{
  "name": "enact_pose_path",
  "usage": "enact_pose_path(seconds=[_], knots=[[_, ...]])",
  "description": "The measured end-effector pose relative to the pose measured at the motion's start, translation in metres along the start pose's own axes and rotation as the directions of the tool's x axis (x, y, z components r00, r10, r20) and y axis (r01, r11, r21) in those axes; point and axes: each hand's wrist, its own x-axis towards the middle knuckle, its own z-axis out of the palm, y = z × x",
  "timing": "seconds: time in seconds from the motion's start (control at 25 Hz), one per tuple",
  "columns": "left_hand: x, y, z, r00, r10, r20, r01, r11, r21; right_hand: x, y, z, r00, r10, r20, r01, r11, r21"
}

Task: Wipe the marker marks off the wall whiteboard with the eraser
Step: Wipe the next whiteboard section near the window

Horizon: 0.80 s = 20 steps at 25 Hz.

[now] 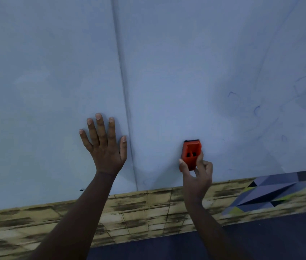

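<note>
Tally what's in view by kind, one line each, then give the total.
Hands: 2, left hand flat on the board, right hand gripping the eraser
Orange eraser: 1
Whiteboard: 1
Total: 4

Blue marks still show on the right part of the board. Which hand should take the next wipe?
Right. The right hand grips the orange eraser against the whiteboard, nearest the faint blue marks. The left hand lies flat, fingers spread, across the seam.
</note>
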Motion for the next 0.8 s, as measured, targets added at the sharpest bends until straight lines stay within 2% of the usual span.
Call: enact_pose_path(seconds=[0.08,0.2,0.32,0.4,0.48,0.52,0.6,0.68,0.72,0.8], knots=[[-0.002,0.0,0.002,1.0,-0.008,-0.006,0.008,1.0,-0.002,-0.002,-0.014,0.009,0.99,-0.141,0.004,0.141,0.986,-0.089],[-0.008,0.003,0.004,1.0,-0.013,0.001,0.013,1.0,-0.014,-0.009,-0.015,0.017,0.961,-0.271,0.061,0.278,0.939,-0.204],[-0.013,0.005,0.005,1.0,-0.013,0.014,0.013,1.0,-0.024,-0.027,0.004,0.022,0.903,-0.386,0.188,0.427,0.851,-0.305],[-0.015,0.005,0.004,1.0,-0.007,0.027,0.008,1.0,-0.02,-0.041,0.021,0.021,0.844,-0.444,0.302,0.533,0.755,-0.381],[-0.017,0.002,0.002,0.999,0.012,0.047,-0.011,1.0,-0.026,-0.051,0.03,0.018,0.811,-0.433,0.393,0.577,0.704,-0.414],[-0.019,0.0,0.001,0.998,0.03,0.052,-0.029,0.999,-0.029,-0.051,0.028,0.016,0.825,-0.41,0.389,0.552,0.73,-0.403],[-0.021,-0.003,0.002,0.997,0.061,0.056,-0.059,0.998,-0.021,-0.039,0.011,0.017,0.901,-0.336,0.275,0.412,0.861,-0.299],[-0.022,-0.003,0.003,0.997,0.058,0.053,-0.057,0.998,-0.018,-0.016,-0.02,0.02,0.976,-0.188,0.112,0.196,0.978,-0.071],[-0.022,-0.003,0.004,0.997,0.051,0.051,-0.05,0.998,-0.026,-0.007,-0.035,0.022,0.993,-0.107,0.042,0.105,0.994,0.036],[-0.024,-0.002,0.004,0.998,0.047,0.052,-0.045,0.998,-0.046,-0.001,-0.05,0.025,0.999,0.01,-0.032,-0.006,0.994,0.106]])
